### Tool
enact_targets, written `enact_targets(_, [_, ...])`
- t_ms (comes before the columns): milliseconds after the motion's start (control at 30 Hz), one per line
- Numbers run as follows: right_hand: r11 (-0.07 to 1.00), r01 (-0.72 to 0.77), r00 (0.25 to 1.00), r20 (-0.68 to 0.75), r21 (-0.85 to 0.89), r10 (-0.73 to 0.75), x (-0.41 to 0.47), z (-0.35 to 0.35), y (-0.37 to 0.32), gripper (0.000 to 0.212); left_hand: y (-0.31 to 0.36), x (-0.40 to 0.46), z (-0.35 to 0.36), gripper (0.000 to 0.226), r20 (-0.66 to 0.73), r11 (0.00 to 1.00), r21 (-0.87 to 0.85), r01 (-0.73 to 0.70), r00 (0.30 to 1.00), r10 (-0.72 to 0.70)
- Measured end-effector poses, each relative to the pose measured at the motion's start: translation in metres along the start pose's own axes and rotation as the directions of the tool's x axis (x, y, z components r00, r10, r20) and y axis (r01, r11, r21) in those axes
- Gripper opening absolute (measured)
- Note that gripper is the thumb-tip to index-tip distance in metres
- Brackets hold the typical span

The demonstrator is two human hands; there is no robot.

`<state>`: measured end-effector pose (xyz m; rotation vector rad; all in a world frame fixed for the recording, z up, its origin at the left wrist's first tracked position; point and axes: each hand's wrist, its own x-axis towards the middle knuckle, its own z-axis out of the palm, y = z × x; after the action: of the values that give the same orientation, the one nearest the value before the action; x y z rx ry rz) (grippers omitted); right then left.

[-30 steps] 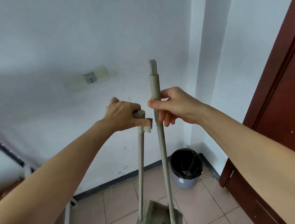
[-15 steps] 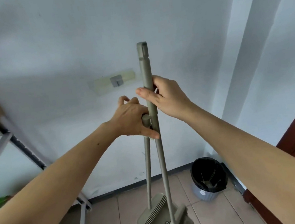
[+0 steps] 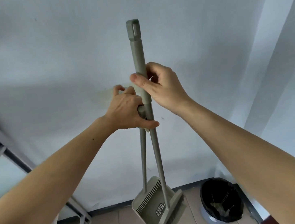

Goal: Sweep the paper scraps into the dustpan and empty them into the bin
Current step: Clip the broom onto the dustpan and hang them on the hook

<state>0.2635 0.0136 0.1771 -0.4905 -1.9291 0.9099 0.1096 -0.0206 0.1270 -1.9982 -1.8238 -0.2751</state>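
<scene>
door gone from view; bin (image 3: 221, 201) shifted right, broom (image 3: 138, 60) higher.

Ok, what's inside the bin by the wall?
The bin holds a black liner with a few pale scraps lying near the bottom. Thin light streaks cross the liner; what they are cannot be told. Anything beneath the liner's folds is hidden.

one broom (image 3: 138, 60), one dustpan (image 3: 148, 203), one bin (image 3: 221, 200) — two hands (image 3: 127, 110)
</scene>
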Motion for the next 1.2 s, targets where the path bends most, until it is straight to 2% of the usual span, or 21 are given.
enact_targets(100, [0.983, -0.023, 0.996, 0.09, 0.183, 0.007, 0.014, -0.009, 0.028, 0.013, -0.014, 0.018, 0.0, 0.068, 0.017, 1.0, 0.01, 0.012, 1.0, -0.013])
enact_targets(133, [0.97, -0.066, 0.993, 0.11, 0.234, 0.041, 0.016, -0.012, 0.044, 0.017, -0.019, 0.024, 0.001, 0.07, 0.021, 0.999, 0.029, 0.022, 1.0, -0.022])
enact_targets(233, [0.941, -0.263, 0.949, 0.235, 0.215, 0.212, 0.009, -0.018, 0.103, 0.056, -0.032, 0.036, 0.001, 0.072, 0.013, 0.998, 0.03, 0.058, 0.998, -0.058])
enact_targets(267, [0.93, -0.328, 0.91, 0.319, 0.165, 0.265, 0.005, -0.018, 0.122, 0.063, -0.036, 0.04, 0.0, 0.072, 0.008, 0.998, 0.019, 0.065, 0.998, -0.066])
enact_targets(333, [0.912, -0.41, 0.791, 0.511, 0.036, 0.335, 0.004, -0.01, 0.149, 0.062, -0.043, 0.047, 0.0, 0.069, 0.0, 0.998, -0.003, 0.063, 0.998, -0.063])
enact_targets(400, [0.922, -0.378, 0.682, 0.65, -0.081, 0.336, 0.011, 0.004, 0.159, 0.071, -0.05, 0.053, 0.0, 0.066, -0.001, 0.999, -0.008, 0.034, 0.999, -0.034])
enact_targets(467, [0.934, -0.326, 0.61, 0.723, -0.145, 0.325, 0.023, 0.018, 0.155, 0.08, -0.055, 0.059, 0.0, 0.065, 0.014, 0.999, -0.031, 0.01, 1.0, -0.009])
enact_targets(533, [0.935, -0.323, 0.568, 0.761, -0.144, 0.313, 0.035, 0.028, 0.15, 0.082, -0.062, 0.064, -0.001, 0.062, 0.012, 0.998, -0.069, -0.013, 1.0, 0.014])
enact_targets(600, [0.932, -0.342, 0.576, 0.757, -0.118, 0.307, 0.041, 0.033, 0.15, 0.077, -0.072, 0.066, -0.002, 0.065, 0.021, 0.994, -0.107, -0.016, 1.0, 0.018])
enact_targets(700, [0.94, -0.328, 0.658, 0.693, -0.089, 0.295, 0.048, 0.042, 0.151, 0.061, -0.085, 0.068, -0.002, 0.069, 0.019, 0.986, -0.168, 0.001, 1.0, 0.002])
enact_targets(867, [0.961, -0.262, 0.783, 0.564, -0.084, 0.263, 0.056, 0.06, 0.149, 0.044, -0.101, 0.069, 0.004, 0.06, -0.038, 0.97, -0.244, -0.001, 0.999, -0.009])
enact_targets(1033, [0.954, -0.283, 0.811, 0.505, -0.101, 0.294, 0.052, 0.077, 0.154, 0.043, -0.113, 0.062, 0.019, 0.064, 0.004, 0.948, -0.319, 0.007, 1.0, -0.006])
enact_targets(1200, [0.94, -0.313, 0.837, 0.428, -0.135, 0.34, 0.046, 0.089, 0.167, 0.043, -0.114, 0.054, 0.037, 0.058, -0.019, 0.911, -0.411, -0.036, 0.999, 0.031])
